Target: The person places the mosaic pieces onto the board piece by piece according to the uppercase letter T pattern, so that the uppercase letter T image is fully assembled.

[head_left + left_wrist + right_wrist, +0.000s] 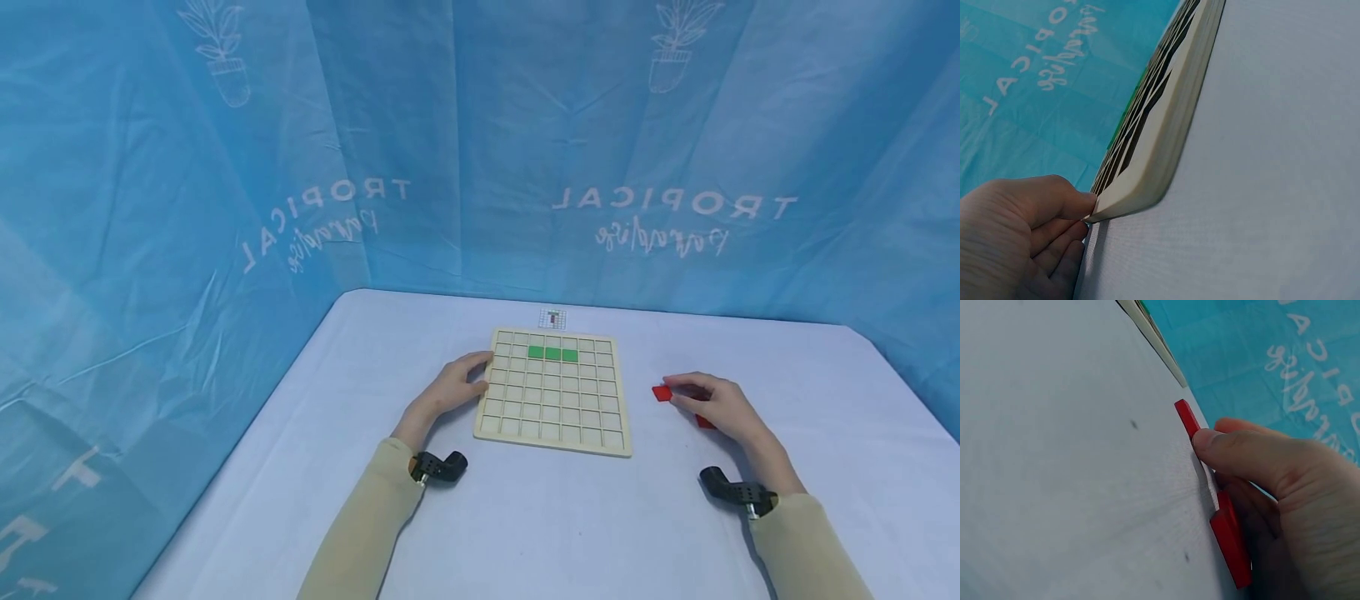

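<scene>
A square pale wooden grid board [551, 447] lies on the table, with green square tiles [552, 354] in a row of three near its far side. My left hand [448, 385] touches the board's left edge with thumb and fingertips, the thumb tip against the rim [1154, 178] in the left wrist view. To the right of the board, my right hand [718, 405] pinches a red square tile [662, 392] between thumb and forefinger, just above the cloth. Below that hand lies more red, seen as red tiles [1230, 547] in the right wrist view; the fingers partly hide them.
A small printed card [552, 319] with a coloured grid pattern lies beyond the board's far edge. White cloth [555, 525] covers the table. Blue printed curtains [525, 150] stand behind and at the left.
</scene>
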{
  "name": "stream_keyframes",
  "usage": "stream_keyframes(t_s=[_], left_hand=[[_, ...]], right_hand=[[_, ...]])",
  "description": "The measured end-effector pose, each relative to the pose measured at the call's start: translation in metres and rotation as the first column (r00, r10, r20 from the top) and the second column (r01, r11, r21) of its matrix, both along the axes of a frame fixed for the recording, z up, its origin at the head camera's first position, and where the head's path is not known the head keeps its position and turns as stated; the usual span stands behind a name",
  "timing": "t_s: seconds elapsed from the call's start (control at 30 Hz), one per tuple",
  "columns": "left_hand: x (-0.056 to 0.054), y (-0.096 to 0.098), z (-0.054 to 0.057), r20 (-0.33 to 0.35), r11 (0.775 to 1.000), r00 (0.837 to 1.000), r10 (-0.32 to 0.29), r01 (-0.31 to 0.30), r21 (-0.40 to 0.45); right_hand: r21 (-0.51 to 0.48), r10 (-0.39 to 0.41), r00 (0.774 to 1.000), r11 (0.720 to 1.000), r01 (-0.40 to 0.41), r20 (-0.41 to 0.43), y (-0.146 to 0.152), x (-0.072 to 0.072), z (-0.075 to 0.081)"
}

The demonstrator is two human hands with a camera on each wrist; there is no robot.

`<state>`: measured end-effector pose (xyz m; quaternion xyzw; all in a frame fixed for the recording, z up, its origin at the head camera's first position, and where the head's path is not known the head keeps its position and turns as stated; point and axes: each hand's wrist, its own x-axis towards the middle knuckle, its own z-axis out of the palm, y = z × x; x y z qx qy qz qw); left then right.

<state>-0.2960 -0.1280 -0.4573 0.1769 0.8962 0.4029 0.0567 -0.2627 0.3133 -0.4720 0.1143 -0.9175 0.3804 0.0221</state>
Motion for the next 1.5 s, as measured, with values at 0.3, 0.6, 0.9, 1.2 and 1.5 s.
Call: stream_keyframes(t_s=[0.3,0.6,0.9,1.2,1.5], left_hand=[[0.001,-0.003,-0.002,-0.004,1.0,1.0,0.009,-0.009,0.012],[-0.001,-0.002,0.001,-0.005,1.0,1.0,0.0,0.0,0.011],[-0.004,-0.001,0.002,-0.003,1.0,1.0,-0.007,0.007,-0.001],[-0.003,-0.002,0.001,-0.012,1.0,1.0,-0.016,0.016,0.003],[-0.002,-0.002,-0.001,0.0,1.0,1.0,-0.013,0.013,-0.003]], right_hand=[[-0.085,-0.091,0.996,0.992,0.091,0.004,-0.003,-0.003,0.009],[-0.164,-0.163,0.987,0.974,0.159,-0.007,-0.009,-0.001,0.031],[-0.366,-0.212,0.965,0.919,0.145,-0.152,-0.016,-0.049,0.011],[-0.513,-0.095,0.977,0.858,-0.017,-0.192,-0.081,-0.063,0.018],[-0.533,-0.026,0.984,0.843,-0.074,-0.177,-0.14,-0.047,0.037]])
